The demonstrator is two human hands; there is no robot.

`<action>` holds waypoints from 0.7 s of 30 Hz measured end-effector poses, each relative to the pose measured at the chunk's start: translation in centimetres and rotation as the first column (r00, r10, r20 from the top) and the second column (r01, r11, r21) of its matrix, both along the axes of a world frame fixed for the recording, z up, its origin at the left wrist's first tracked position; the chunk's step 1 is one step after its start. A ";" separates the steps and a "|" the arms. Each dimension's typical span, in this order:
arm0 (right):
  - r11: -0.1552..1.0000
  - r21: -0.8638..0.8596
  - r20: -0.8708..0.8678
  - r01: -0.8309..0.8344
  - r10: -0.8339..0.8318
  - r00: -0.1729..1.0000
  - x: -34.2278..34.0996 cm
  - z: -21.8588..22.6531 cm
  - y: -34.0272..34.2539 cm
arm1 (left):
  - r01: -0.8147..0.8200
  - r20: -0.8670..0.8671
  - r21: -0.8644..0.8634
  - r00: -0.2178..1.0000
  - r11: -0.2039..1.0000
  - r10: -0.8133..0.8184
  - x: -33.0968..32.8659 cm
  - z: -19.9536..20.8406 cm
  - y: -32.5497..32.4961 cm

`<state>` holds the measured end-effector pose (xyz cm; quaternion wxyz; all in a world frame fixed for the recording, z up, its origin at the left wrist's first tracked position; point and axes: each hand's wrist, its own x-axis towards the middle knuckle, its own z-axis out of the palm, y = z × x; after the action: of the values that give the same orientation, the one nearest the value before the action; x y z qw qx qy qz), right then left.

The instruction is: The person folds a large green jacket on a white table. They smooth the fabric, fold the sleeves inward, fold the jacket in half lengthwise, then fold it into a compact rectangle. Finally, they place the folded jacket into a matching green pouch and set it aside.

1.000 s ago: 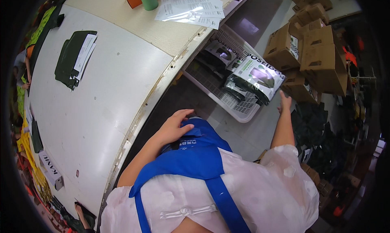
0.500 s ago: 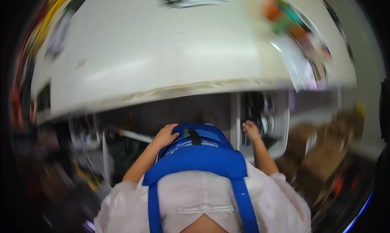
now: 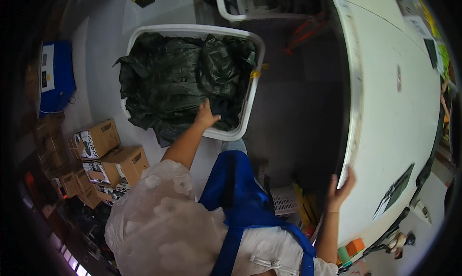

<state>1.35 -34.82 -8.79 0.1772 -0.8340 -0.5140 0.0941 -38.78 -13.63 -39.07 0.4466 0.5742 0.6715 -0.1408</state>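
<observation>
- Our left hand (image 3: 207, 115) reaches forward into a white rectangular plastic bin (image 3: 253, 94) on the floor, its fingers lying on the dark green crumpled plastic sheeting (image 3: 178, 79) that fills the bin; whether the grip has closed on a fold or only rests there we cannot tell, since the fingertips sink into the dark folds.
- Whatever lies under the sheeting is hidden (only wrinkles and gloss show), and the sheeting spills over the bin's left rim.
- Our right hand (image 3: 340, 189) is spread open, fingers up, against the rounded edge of the large white counter (image 3: 385, 131); it clasps nothing, the palm only pressing at the rim.
- The counter's far side bends away into the lens rim, and the papers and dark flat items on it are too distorted to name.
- A blue apron (image 3: 238, 199) over a white garment covers our lower view and hides the floor just below us.
- Brown cardboard boxes (image 3: 103, 156) are stacked to our left, well apart from the bin, fading into shadow.
- A second white basket (image 3: 231, 9) is cut off at the top edge.
</observation>
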 end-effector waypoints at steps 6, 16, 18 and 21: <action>0.996 -0.029 0.246 0.085 -0.075 0.966 2.1 -6.8 10.9 | -0.526 0.000 0.079 0.850 0.847 0.527 2.5 -7.8 17.7; 0.988 -0.021 0.118 0.150 -0.146 0.982 1.9 -6.4 11.0 | -0.682 0.567 -0.407 0.333 0.608 0.753 5.3 -4.3 7.9; 0.999 -0.029 0.221 0.032 -0.025 0.975 -0.2 -5.8 11.9 | -0.607 0.600 -0.467 0.316 0.643 0.735 4.4 2.7 5.1; 0.997 -0.071 -0.458 -0.009 -0.025 0.889 -9.4 -5.3 15.5 | -0.198 0.610 -0.514 0.600 0.835 0.518 3.1 15.2 3.9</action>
<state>-8.02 -19.30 -14.07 0.2640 -0.7962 -0.4506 0.3055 -35.66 -9.73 -23.83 0.8006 0.3285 0.4973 0.0622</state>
